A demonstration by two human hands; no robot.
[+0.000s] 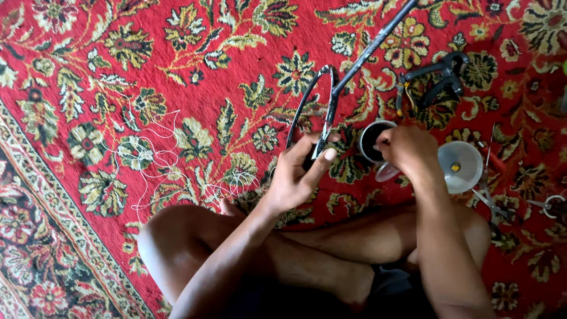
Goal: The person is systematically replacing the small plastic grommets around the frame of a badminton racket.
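Observation:
My left hand point(298, 171) grips the dark frame of a racket point(328, 100) near its lower rim; the frame stands nearly edge-on and its shaft runs up to the right, out of view. My right hand point(407, 147) has its fingers closed at the rim of a small dark round container point(371, 142) on the carpet; what the fingers pinch is hidden. A clear lid point(387, 172) lies just below that container.
Loose white string point(147, 156) lies tangled on the red floral carpet point(195, 65) at left. A black plier-like tool point(437, 80), a white round tub point(460, 166), small metal tools point(490, 201) and scissors point(548, 205) lie at right. My crossed legs point(307, 248) fill the foreground.

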